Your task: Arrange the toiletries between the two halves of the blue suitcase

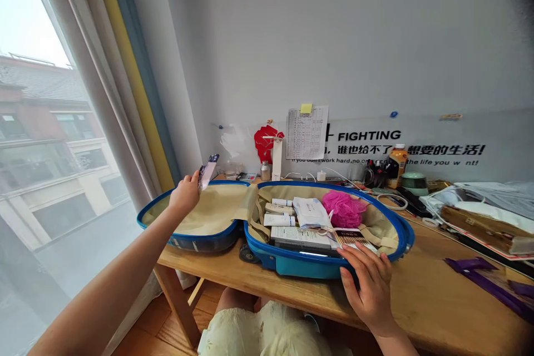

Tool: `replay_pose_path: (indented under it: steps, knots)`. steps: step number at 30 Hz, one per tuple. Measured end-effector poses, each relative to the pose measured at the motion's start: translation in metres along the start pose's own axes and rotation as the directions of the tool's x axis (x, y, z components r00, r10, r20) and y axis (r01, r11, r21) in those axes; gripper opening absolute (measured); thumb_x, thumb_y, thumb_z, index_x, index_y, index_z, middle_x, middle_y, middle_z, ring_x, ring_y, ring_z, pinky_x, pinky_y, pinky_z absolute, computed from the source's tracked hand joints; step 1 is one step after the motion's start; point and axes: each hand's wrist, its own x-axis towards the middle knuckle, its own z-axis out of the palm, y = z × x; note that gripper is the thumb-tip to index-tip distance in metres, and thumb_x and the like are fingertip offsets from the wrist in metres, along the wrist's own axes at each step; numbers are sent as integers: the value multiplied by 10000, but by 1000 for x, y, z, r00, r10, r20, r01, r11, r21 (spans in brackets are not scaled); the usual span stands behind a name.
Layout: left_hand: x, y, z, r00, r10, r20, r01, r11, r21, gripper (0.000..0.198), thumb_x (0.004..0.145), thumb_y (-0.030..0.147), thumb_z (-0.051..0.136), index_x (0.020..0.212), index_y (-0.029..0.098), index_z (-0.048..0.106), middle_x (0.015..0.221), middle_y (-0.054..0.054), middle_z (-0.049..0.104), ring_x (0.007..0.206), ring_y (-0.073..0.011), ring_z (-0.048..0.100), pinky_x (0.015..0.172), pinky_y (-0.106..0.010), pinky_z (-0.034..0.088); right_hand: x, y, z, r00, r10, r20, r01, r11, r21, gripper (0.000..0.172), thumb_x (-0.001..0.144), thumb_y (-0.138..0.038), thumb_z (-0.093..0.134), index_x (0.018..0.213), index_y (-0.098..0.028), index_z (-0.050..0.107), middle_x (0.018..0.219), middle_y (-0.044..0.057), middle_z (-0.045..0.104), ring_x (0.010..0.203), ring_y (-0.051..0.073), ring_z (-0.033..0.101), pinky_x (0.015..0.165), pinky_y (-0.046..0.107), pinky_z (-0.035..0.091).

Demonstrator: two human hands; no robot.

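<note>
An open blue suitcase lies on the table, its beige-lined lid spread to the left. Above that lid, my left hand is closed on a small flat packet, dark with a pale pink part; its kind is unclear. My right hand lies with fingers apart on the front rim, touching near a pack of cotton swabs. Inside the suitcase are a pink bath puff, a white soft pack, white tubes and a flat box with printed text.
Along the wall stand an orange drink bottle, a green bowl and a small jar. A brown pouch and purple wrappers lie at right on the wooden table. A curtain hangs by the window.
</note>
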Motion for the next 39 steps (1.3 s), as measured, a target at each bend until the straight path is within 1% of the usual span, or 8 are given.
replay_pose_path:
  steps: [3, 7, 10, 13, 19, 24, 30, 39]
  knots:
    - [0, 14, -29, 999, -3, -54, 3, 1000, 8, 598, 861, 144, 412, 1447, 160, 297, 1246, -187, 545, 1073, -303, 567, 715, -365, 526, 1, 0, 0, 1000, -1, -12, 1, 1000, 5, 263, 884, -230, 459, 1105, -216, 602, 1007, 58, 678, 1078, 211, 563, 1095, 417, 229]
    - [-3, 49, -54, 957, 235, -171, -241, 971, -11, 638, 871, 174, 433, 1481, 201, 248, 1272, -130, 541, 1137, -257, 527, 827, -350, 529, 2, -1, -1, 1000, -8, -13, 8, 1000, 0, 261, 886, -224, 461, 1106, -206, 600, 1003, 66, 679, 1080, 216, 557, 1087, 419, 235]
    - [-6, 80, -55, 858, 468, -210, -479, 878, 0, 592, 909, 184, 381, 1488, 191, 254, 1263, -117, 554, 1141, -215, 529, 956, -329, 475, 2, -1, -2, 1000, -5, -13, 5, 1000, -5, 258, 891, -233, 458, 1106, -212, 599, 999, 63, 679, 1076, 216, 560, 1080, 417, 243]
    - [-9, 111, -47, 717, 670, -191, -678, 734, 29, 556, 940, 163, 312, 1492, 169, 252, 1286, -117, 555, 1154, -192, 522, 1018, -313, 412, 3, -2, -2, 1000, -2, -17, 2, 1000, -6, 260, 892, -240, 459, 1109, -220, 601, 995, 57, 678, 1061, 212, 568, 1073, 412, 251]
    - [-10, 152, -23, 551, 834, -23, -834, 552, 16, 533, 979, 182, 263, 1507, 219, 203, 1347, -83, 549, 1151, -172, 530, 983, -303, 385, 3, -1, -3, 1000, -5, -9, 5, 1000, -15, 261, 890, -237, 464, 1112, -211, 600, 1014, 66, 675, 1070, 219, 569, 1066, 415, 256]
    - [-6, 159, -9, 460, 887, 35, -888, 461, -14, 526, 985, 163, 263, 1502, 247, 218, 1310, -81, 587, 1126, -160, 549, 867, -290, 413, 3, -1, -3, 1000, -13, -6, 13, 1000, -29, 257, 903, -249, 443, 1106, -221, 598, 1004, 56, 677, 1072, 215, 572, 1072, 414, 250]
    - [0, 156, -4, 414, 906, 90, -909, 417, -18, 506, 997, 171, 236, 1494, 262, 233, 1386, -59, 540, 1145, -162, 534, 861, -300, 406, 4, -2, -4, 1000, -1, -2, 1, 1000, -25, 260, 903, -251, 439, 1116, -237, 588, 1010, 46, 683, 1072, 208, 573, 1065, 405, 258]
    - [5, 154, -8, 371, 895, 247, -916, 396, -61, 652, 906, 82, 374, 1475, 375, 249, 1470, -6, 457, 1088, -162, 601, 818, -284, 456, 2, -1, -3, 1000, 0, -1, 0, 1000, -29, 268, 898, -256, 441, 1118, -239, 593, 1002, 41, 685, 1069, 206, 577, 1068, 402, 254]
